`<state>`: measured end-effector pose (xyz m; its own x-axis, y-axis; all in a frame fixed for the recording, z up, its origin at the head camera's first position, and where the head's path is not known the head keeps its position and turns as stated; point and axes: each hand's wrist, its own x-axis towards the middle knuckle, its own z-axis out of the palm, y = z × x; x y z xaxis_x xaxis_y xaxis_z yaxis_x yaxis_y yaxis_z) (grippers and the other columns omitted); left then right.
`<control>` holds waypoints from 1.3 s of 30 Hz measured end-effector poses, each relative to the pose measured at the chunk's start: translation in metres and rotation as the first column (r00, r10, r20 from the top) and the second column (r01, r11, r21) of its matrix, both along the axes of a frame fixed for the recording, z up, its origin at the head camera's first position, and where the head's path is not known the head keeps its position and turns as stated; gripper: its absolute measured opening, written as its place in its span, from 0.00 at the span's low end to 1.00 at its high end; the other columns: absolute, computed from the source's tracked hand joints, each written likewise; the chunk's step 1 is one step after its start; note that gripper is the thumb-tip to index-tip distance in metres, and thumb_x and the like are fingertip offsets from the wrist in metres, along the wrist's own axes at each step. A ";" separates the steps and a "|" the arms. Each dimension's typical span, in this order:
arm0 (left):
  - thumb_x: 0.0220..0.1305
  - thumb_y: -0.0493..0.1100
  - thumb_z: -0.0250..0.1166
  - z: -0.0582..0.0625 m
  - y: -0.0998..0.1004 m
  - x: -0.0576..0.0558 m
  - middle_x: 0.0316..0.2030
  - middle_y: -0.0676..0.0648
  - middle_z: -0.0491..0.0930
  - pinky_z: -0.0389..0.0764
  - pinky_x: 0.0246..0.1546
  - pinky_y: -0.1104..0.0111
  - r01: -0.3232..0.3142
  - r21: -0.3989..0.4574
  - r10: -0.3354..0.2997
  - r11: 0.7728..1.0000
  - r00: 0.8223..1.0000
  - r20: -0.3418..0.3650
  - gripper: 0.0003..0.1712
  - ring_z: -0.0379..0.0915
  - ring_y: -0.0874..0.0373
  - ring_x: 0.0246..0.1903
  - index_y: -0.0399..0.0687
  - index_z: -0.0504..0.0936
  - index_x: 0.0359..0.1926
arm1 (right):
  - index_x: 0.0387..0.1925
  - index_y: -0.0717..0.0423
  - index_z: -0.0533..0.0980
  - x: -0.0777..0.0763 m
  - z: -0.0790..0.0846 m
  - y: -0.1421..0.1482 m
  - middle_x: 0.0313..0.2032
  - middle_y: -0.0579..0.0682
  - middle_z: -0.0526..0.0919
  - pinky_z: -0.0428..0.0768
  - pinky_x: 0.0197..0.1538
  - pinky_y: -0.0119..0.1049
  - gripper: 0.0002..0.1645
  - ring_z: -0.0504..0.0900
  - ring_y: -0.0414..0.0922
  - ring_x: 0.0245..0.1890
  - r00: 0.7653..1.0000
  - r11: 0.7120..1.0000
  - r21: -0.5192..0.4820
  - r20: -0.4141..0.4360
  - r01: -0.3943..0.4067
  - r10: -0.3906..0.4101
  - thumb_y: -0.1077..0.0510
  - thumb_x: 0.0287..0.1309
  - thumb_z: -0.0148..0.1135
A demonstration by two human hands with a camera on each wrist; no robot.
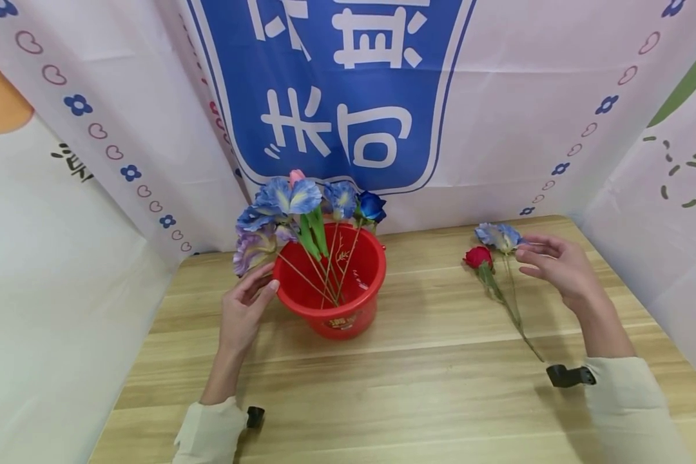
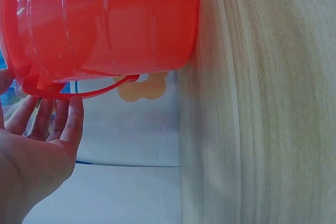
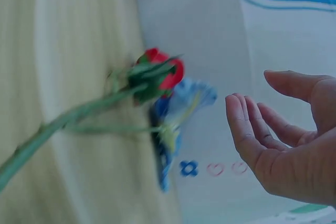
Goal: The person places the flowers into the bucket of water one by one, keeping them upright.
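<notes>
A red plastic bucket [image 1: 348, 319] holds several artificial flowers on thin stems: blue iris-like blooms [image 1: 287, 196], a purple bloom [image 1: 254, 248], a pink bud [image 1: 296, 176] and a dark blue rose [image 1: 372, 206]. At its left rim my left hand [image 1: 246, 306] holds the edge, the thumb on the rim; the left wrist view has the fingers by the bucket's handle [image 2: 102, 92]. My right hand [image 1: 557, 265] is beside a blue iris [image 1: 497, 236], fingers loosely bent. A gap separates that hand [image 3: 283, 135] from the flower in the right wrist view. Next to the iris lies a red rose [image 1: 478, 257].
The wooden table [image 1: 441, 399] meets a printed white cloth backdrop [image 1: 499, 129] at its far edge. Cloth walls stand on the left [image 1: 52, 290] and right. The rose and iris stems cross and point toward the table's front.
</notes>
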<state>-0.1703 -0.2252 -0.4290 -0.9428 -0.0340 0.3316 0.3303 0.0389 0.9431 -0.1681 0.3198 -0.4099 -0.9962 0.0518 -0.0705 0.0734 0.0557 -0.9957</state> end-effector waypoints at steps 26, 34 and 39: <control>0.65 0.33 0.67 0.001 -0.001 0.001 0.60 0.39 0.78 0.82 0.51 0.72 0.019 -0.009 -0.019 1.000 1.000 0.015 0.24 0.79 0.55 0.54 0.31 0.77 0.60 | 0.75 0.71 0.42 -0.025 -0.062 0.043 0.44 0.41 0.87 0.82 0.57 0.37 0.47 0.86 0.39 0.48 0.958 0.976 -0.167 0.229 -0.138 0.174 0.63 0.68 0.59; 0.65 0.33 0.66 0.002 -0.002 0.001 0.60 0.40 0.78 0.82 0.51 0.72 0.020 -0.009 -0.020 1.000 1.000 0.008 0.24 0.79 0.54 0.54 0.30 0.76 0.61 | 0.75 0.71 0.43 -0.031 -0.063 0.038 0.46 0.43 0.86 0.81 0.58 0.39 0.46 0.85 0.40 0.50 0.945 0.972 -0.144 0.245 -0.185 0.216 0.61 0.69 0.59; 0.65 0.34 0.66 0.001 -0.001 0.001 0.60 0.39 0.77 0.82 0.51 0.72 0.014 -0.016 -0.014 1.000 1.000 0.014 0.23 0.79 0.55 0.53 0.32 0.77 0.60 | 0.75 0.71 0.46 -0.032 -0.063 0.034 0.45 0.43 0.86 0.82 0.56 0.38 0.45 0.86 0.40 0.48 0.941 0.974 -0.108 0.258 -0.197 0.219 0.60 0.69 0.59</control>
<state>-0.1695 -0.2266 -0.4278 -0.9478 -0.0159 0.3185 0.3174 0.0496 0.9470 -0.1999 0.3535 -0.4729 -0.9281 -0.1712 -0.3307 0.3324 0.0194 -0.9429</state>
